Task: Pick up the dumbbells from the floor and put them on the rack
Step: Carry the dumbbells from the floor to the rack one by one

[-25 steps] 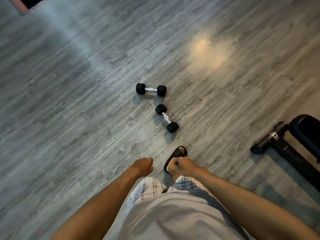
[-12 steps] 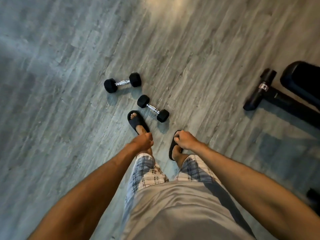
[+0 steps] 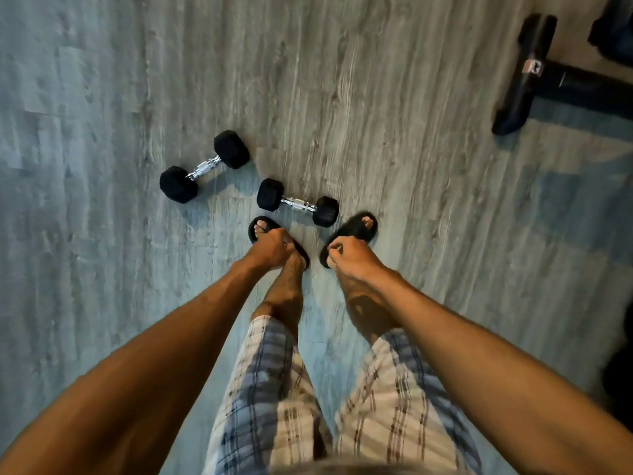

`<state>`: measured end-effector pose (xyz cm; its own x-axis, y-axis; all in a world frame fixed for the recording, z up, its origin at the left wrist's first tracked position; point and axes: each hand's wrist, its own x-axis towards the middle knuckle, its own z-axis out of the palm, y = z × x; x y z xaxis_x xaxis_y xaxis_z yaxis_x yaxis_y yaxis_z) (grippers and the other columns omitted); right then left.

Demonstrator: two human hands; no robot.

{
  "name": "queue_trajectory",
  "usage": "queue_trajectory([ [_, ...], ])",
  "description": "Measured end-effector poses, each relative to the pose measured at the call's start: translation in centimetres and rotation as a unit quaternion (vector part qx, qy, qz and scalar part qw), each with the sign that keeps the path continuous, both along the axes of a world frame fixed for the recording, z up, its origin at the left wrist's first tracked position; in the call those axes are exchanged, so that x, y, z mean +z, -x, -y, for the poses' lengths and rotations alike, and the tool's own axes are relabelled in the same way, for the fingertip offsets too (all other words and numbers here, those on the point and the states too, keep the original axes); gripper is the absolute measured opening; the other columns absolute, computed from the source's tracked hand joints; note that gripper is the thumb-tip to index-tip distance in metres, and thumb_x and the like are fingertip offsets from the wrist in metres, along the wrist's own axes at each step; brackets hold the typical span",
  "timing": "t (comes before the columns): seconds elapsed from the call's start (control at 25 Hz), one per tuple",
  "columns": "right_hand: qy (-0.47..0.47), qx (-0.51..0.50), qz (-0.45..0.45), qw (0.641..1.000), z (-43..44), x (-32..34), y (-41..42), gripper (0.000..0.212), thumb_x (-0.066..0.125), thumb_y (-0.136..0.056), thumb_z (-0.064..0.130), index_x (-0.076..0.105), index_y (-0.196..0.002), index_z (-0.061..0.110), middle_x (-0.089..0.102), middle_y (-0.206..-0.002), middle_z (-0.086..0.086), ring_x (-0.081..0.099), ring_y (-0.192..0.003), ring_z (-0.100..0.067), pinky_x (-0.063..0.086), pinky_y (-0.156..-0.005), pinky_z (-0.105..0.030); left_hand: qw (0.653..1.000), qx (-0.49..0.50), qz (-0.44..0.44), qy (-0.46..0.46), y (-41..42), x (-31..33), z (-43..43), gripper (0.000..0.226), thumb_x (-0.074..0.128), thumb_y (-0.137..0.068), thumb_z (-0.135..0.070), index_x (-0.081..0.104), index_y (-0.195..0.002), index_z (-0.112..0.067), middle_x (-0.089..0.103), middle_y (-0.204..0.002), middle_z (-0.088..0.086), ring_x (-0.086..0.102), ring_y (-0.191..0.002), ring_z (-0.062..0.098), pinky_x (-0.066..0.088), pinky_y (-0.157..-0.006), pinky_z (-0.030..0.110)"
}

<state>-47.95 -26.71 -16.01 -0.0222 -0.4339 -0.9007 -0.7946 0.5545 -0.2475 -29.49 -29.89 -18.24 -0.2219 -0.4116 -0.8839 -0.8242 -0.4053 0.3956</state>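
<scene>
Two black hex dumbbells with chrome handles lie on the grey wood floor. The near dumbbell (image 3: 297,202) rests just in front of my sandalled toes. The far dumbbell (image 3: 204,166) lies to its upper left, tilted. My left hand (image 3: 270,246) hangs as a loose fist above my left foot, holding nothing. My right hand (image 3: 349,257) is also curled shut and holds nothing, above my right foot. Both hands are a short way below the near dumbbell in the picture. No rack is in view.
A black bench frame with a T-shaped foot (image 3: 527,73) stands on the floor at the upper right. My feet in black sandals (image 3: 356,231) stand right behind the near dumbbell. Bare floor stretches left and ahead.
I have walked up to the dumbbells: they went from well ahead to right at my toes. My view has tilted down. Both fists stayed closed and empty.
</scene>
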Motion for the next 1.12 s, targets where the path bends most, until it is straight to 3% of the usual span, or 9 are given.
queue_trajectory([
  [0.32, 0.008, 0.003, 0.019, 1.000, 2.2, -20.2, -2.9, 0.027, 0.052, -0.096, 0.019, 0.071, -0.113, 0.009, 0.071, -0.119, -0.014, 0.063, -0.115, -0.033, 0.051, -0.097, -0.040, 0.972, 0.218, 0.018, -0.086, -0.7, -17.8, 2.5, 0.032, 0.050, -0.101, -0.016, 0.054, -0.129, -0.002, 0.063, -0.122, 0.022, 0.067, -0.106, 0.035, 0.057, -0.090, 0.043],
  [0.52, 0.026, 0.015, 0.022, 0.999, 3.4, -32.4, -4.0, 0.026, 0.050, -0.096, 0.012, 0.071, -0.108, 0.002, 0.070, -0.117, -0.019, 0.062, -0.114, -0.036, 0.050, -0.094, -0.039, 0.959, 0.260, 0.078, -0.079, -2.1, -28.4, 3.1, 0.030, 0.047, -0.100, -0.013, 0.052, -0.126, -0.001, 0.063, -0.119, 0.026, 0.068, -0.104, 0.039, 0.056, -0.092, 0.047],
  [0.68, 0.037, 0.089, 0.007, 0.995, 4.3, -40.4, -5.2, 0.041, 0.052, -0.094, 0.018, 0.052, -0.135, 0.012, 0.050, -0.134, -0.020, 0.044, -0.130, -0.037, 0.039, -0.108, -0.043, 0.946, 0.292, 0.138, -0.038, -3.8, -35.6, 3.6, 0.051, 0.054, -0.096, -0.021, 0.035, -0.140, -0.004, 0.053, -0.133, 0.024, 0.058, -0.119, 0.039, 0.051, -0.101, 0.049],
  [0.8, 0.036, 0.122, 0.015, 0.992, 4.4, -45.0, -5.7, 0.051, 0.059, -0.090, 0.020, 0.041, -0.137, 0.016, 0.047, -0.132, -0.014, 0.043, -0.127, -0.033, 0.040, -0.102, -0.043, 0.949, 0.293, 0.114, -0.016, -4.1, -39.1, 3.5, 0.080, 0.066, -0.091, -0.036, 0.019, -0.151, -0.012, 0.038, -0.149, 0.020, 0.046, -0.134, 0.037, 0.042, -0.111, 0.048],
  [0.92, 0.035, 0.141, -0.006, 0.989, 4.4, -48.5, -5.6, 0.031, 0.068, -0.085, 0.026, 0.050, -0.108, 0.016, 0.061, -0.103, -0.008, 0.060, -0.098, -0.032, 0.043, -0.076, -0.037, 0.956, 0.279, 0.090, 0.009, -3.6, -41.6, 3.4, 0.091, 0.077, -0.079, -0.040, 0.024, -0.148, -0.012, 0.041, -0.145, 0.016, 0.048, -0.132, 0.033, 0.044, -0.109, 0.046],
  [1.04, 0.028, 0.150, -0.028, 0.988, 4.9, -50.5, -5.0, 0.027, 0.073, -0.081, 0.032, 0.053, -0.079, 0.015, 0.062, -0.078, -0.003, 0.060, -0.070, -0.026, 0.037, -0.054, -0.028, 0.960, 0.259, 0.103, 0.035, -3.1, -42.9, 2.9, 0.091, 0.085, -0.072, -0.032, 0.029, -0.141, -0.012, 0.045, -0.138, 0.014, 0.052, -0.126, 0.030, 0.049, -0.105, 0.044],
  [1.12, 0.022, 0.156, -0.029, 0.987, 5.3, -51.0, -5.1, 0.029, 0.073, -0.079, 0.030, 0.050, -0.067, 0.018, 0.057, -0.066, -0.001, 0.057, -0.061, -0.022, 0.032, -0.048, -0.025, 0.958, 0.259, 0.110, 0.046, -3.2, -43.2, 2.9, 0.090, 0.087, -0.070, -0.029, 0.031, -0.139, -0.013, 0.046, -0.136, 0.013, 0.053, -0.123, 0.029, 0.050, -0.102, 0.043],
])
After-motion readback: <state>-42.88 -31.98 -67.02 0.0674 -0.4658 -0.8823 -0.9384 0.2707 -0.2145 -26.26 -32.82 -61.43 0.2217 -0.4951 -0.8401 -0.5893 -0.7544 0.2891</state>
